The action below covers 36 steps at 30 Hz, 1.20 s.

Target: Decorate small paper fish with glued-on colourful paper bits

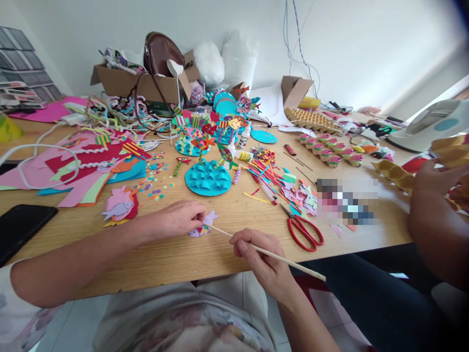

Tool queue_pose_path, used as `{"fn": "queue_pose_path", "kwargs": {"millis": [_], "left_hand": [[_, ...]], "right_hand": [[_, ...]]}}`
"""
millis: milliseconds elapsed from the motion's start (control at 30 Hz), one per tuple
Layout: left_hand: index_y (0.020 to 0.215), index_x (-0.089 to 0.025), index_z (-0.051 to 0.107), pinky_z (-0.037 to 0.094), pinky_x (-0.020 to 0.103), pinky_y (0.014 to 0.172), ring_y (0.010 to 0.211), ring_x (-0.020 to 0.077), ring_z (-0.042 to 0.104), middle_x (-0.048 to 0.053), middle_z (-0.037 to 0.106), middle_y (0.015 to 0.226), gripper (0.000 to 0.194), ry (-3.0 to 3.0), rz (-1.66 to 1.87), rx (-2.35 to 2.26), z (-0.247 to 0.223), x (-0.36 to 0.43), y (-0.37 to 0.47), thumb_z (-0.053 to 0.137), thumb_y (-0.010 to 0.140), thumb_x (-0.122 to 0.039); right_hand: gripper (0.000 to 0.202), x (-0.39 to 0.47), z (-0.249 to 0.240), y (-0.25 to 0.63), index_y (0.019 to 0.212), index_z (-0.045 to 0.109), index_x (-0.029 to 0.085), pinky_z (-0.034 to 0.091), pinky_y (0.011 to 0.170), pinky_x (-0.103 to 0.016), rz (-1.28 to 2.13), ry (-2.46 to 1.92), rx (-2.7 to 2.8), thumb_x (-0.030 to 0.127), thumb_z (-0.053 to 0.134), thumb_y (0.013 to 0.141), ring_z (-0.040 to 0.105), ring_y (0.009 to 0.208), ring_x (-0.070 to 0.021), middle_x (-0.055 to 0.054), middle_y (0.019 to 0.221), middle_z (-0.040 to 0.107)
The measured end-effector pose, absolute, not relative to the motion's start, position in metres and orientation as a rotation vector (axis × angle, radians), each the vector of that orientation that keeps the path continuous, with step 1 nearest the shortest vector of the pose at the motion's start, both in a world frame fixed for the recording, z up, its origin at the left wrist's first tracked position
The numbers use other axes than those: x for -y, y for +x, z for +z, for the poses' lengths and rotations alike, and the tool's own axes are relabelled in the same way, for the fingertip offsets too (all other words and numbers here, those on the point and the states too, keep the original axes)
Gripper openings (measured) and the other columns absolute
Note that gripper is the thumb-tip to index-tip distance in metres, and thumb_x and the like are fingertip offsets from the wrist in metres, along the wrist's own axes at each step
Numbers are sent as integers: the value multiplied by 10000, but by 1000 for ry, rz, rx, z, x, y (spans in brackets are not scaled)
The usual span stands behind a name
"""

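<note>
My right hand (pixel 263 259) grips a thin pale wooden stick (pixel 293 264) that slants across in front of me. The stick's far tip reaches a small purple paper fish (pixel 201 231) with coloured patches, lying on the table. Curled over that fish, my left hand (pixel 183 218) is closed, its fingertips pinching at the fish beside the stick's tip; part of the fish is hidden under them. Red-handled scissors (pixel 305 233) lie to the right of my right hand. Beyond my hands stands a round blue scalloped base (pixel 207 178) with paper fish on twisted stems.
Paper strips (pixel 258 178) and scraps (pixel 302 195) spread at centre right. A phone (pixel 24 227) and cut paper fish (pixel 120 204) lie left. Glue bottles (pixel 244 138) stand behind the base. At right, another person's arm (pixel 432 210) reaches among egg-carton pieces (pixel 394 173). A cardboard box (pixel 120 83) sits behind.
</note>
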State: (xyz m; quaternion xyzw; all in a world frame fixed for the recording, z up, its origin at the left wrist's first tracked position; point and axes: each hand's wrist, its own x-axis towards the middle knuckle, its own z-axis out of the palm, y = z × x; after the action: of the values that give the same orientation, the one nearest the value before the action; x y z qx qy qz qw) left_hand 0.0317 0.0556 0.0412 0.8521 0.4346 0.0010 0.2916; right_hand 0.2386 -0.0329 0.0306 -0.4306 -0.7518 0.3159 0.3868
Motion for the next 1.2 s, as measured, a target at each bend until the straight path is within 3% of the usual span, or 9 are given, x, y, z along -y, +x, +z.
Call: {"fn": "queue_pose_path", "kwargs": {"millis": [633, 1200], "left_hand": [[729, -154, 584, 310, 210, 546, 627, 125, 498, -18, 573, 674, 120, 2192, 12, -1145, 48, -55, 32, 472, 759, -186], [748, -160, 530, 347, 222, 647, 731, 136, 502, -5, 537, 753, 104, 2586, 220, -983, 30, -48, 24, 476, 837, -150]], "right_hand": [[176, 34, 29, 240, 792, 580, 178, 360, 550, -215, 811, -1053, 1843, 217, 429, 875, 505, 554, -91, 26, 598, 543], [183, 33, 29, 238, 769, 578, 168, 352, 542, -208, 804, -1072, 1837, 211, 431, 869, 496, 545, -87, 25, 592, 542]]}}
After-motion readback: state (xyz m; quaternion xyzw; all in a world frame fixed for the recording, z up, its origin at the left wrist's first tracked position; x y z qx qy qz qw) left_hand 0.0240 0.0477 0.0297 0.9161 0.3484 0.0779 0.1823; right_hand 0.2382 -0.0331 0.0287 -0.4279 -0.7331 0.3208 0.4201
